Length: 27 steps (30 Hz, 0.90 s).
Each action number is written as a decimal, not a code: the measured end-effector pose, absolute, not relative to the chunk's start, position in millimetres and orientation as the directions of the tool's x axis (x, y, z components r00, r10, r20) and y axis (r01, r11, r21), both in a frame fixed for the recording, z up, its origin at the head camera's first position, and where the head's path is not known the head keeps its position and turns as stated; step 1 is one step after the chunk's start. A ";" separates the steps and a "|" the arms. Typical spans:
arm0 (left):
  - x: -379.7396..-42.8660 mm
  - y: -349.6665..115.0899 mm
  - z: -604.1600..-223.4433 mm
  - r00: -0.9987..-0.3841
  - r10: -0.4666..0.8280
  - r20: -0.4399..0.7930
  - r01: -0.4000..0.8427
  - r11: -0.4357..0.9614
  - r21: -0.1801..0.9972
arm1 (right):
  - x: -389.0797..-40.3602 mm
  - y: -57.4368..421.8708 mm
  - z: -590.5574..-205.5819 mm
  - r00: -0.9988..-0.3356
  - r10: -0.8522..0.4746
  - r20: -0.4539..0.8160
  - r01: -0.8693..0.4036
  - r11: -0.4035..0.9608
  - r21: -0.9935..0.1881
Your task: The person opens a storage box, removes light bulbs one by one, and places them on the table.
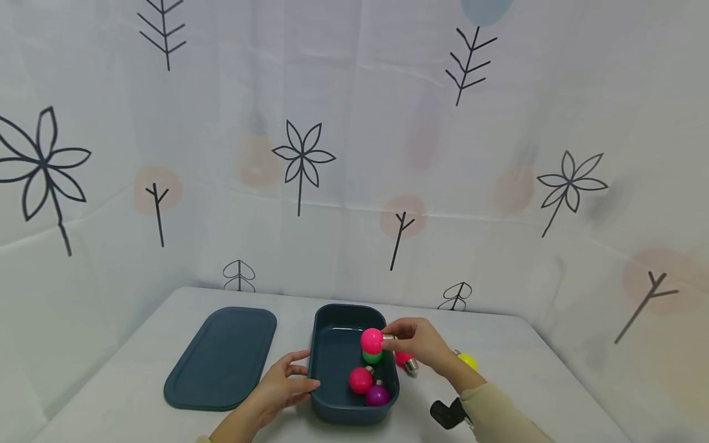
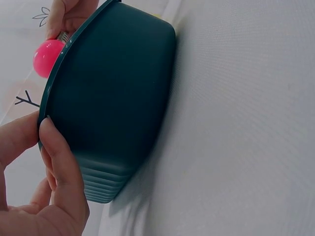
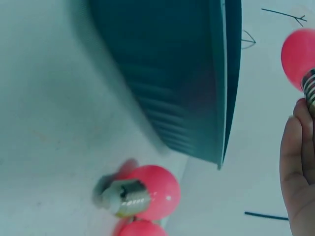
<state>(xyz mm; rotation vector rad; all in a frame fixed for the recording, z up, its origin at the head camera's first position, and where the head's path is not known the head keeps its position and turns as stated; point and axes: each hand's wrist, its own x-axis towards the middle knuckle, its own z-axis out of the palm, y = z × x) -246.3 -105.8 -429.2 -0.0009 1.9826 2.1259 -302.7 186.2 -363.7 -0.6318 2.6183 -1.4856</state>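
My right hand (image 1: 420, 346) pinches a bright pink light bulb (image 1: 371, 340) by its metal screw base, over the right side of a dark teal box (image 1: 335, 354). In the right wrist view the pink bulb (image 3: 298, 56) points up from the fingertips. With thumb and fingers, my left hand (image 1: 281, 386) grips the box's left rim, as the left wrist view also shows on the box (image 2: 113, 83). Inside lie a green bulb (image 1: 372, 357), partly hidden behind the held one, a red-pink bulb (image 1: 360, 381) and a purple bulb (image 1: 378, 395).
A flat dark teal lid (image 1: 221, 357) lies left of the box. Right of it, red-pink bulbs (image 3: 157, 191) rest on the white table (image 1: 299, 424). Beyond the right wrist are a yellow bulb (image 1: 468, 361) and a black object (image 1: 446, 415), partly covered by the sleeve.
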 end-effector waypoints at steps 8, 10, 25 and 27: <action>-245.5 -105.3 -428.7 -0.973 0.174 -0.154 -0.167 -0.060 0.984 | -298.8 201.0 -367.8 -0.968 -0.206 0.141 -0.216 0.408 -0.887; -245.3 -105.0 -428.6 -0.973 0.174 -0.154 -0.166 -0.061 0.984 | -298.6 204.4 -369.8 -0.978 -0.152 0.146 -0.198 0.423 -0.884; -244.9 -104.2 -427.3 -0.974 0.162 -0.161 -0.172 -0.052 0.984 | -294.0 231.9 -385.4 -0.983 0.085 0.160 -0.090 0.539 -0.837; -245.2 -104.0 -427.3 -0.974 0.159 -0.163 -0.173 -0.049 0.984 | -293.4 235.3 -388.3 -0.980 0.102 0.169 -0.085 0.556 -0.827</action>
